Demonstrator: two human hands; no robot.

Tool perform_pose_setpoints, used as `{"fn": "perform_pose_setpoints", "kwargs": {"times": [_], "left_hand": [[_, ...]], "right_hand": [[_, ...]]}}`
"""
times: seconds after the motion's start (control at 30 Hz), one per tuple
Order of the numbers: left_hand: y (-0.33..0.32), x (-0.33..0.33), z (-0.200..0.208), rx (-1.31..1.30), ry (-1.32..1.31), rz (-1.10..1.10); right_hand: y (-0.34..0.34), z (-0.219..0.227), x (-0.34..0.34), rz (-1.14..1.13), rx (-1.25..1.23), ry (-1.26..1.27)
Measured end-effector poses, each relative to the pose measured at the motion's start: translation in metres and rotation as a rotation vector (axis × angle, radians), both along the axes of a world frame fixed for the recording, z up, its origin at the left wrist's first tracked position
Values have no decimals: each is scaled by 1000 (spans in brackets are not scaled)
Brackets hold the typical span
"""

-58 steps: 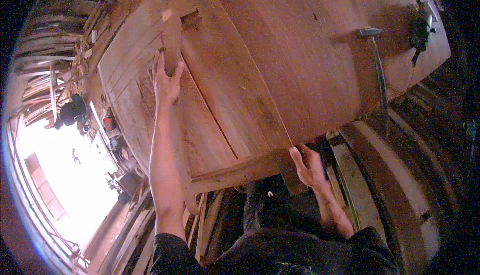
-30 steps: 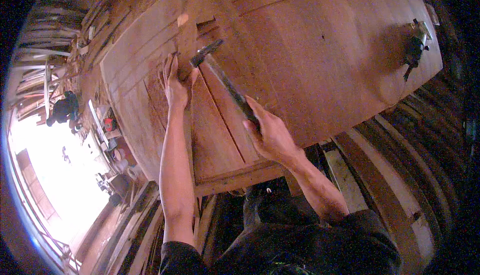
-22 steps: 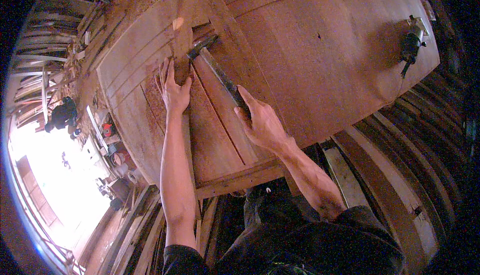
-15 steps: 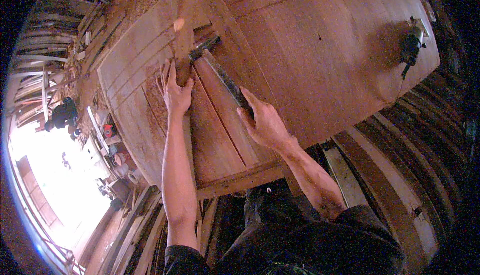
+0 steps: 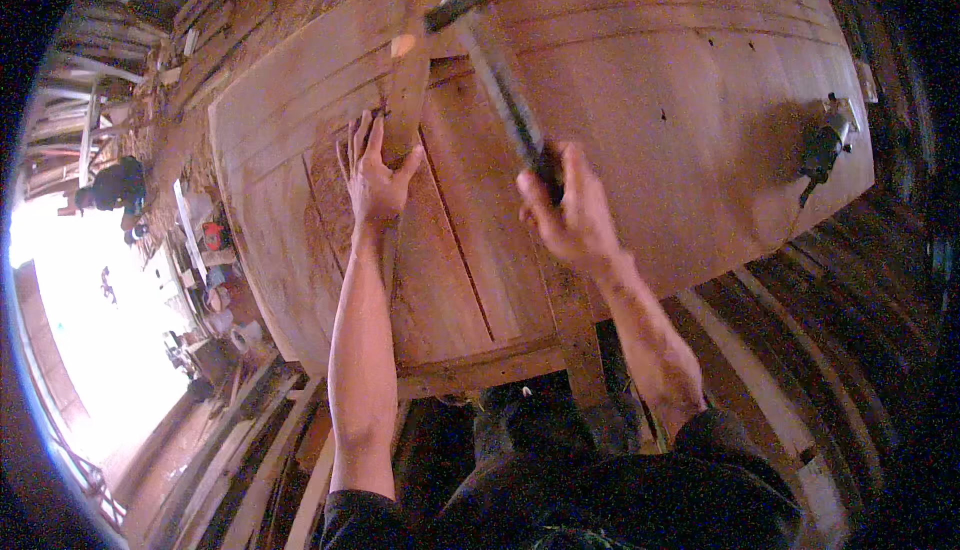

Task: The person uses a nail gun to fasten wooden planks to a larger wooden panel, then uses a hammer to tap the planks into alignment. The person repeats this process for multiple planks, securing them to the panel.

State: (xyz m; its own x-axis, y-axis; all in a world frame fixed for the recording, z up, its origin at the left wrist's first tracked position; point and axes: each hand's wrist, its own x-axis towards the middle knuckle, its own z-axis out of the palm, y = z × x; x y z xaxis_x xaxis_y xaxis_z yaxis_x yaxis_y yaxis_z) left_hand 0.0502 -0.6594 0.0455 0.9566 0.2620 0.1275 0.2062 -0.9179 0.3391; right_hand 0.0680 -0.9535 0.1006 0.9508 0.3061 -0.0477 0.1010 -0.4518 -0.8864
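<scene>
My right hand (image 5: pixel 575 210) is closed round the dark grip of a hammer (image 5: pixel 508 90), its head raised up and away from me, slightly blurred. My left hand (image 5: pixel 380 180) is at the near end of a wooden bar (image 5: pixel 408 80), thumb on one side and spread fingers on the other. Under both hands lies a broad wooden panel (image 5: pixel 640 180) with curved lines and a long narrow slot (image 5: pixel 455 235) beside the bar. The hammer head is close to the bar, just right of it; I cannot tell the exact gap.
A corded power tool (image 5: pixel 825 145) lies at the panel's right end. Long timber planks (image 5: pixel 745 350) run beneath and around it. A person in dark clothes (image 5: pixel 118 185) is off to the left, near bright light. An orange-red item (image 5: pixel 212 237) sits among clutter there.
The hammer has risen from against the bar to farther up and right, with my right hand lifting. My left hand stays by the bar. The whole view has shifted slightly.
</scene>
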Motion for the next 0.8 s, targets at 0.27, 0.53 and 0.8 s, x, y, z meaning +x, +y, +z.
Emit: {"fn": "perform_pose_setpoints", "kwargs": {"times": [0.27,0.53,0.8], "left_hand": [[2,6,-13,18,-73,5],[9,4,-14,40,-94,-9],[9,4,-6,31,-80,-6]], "right_hand": [[6,-13,137,-59,-254,-435],[25,-31,150,41,-532,-338],[34,-39,152,-4,-568,-344]]}}
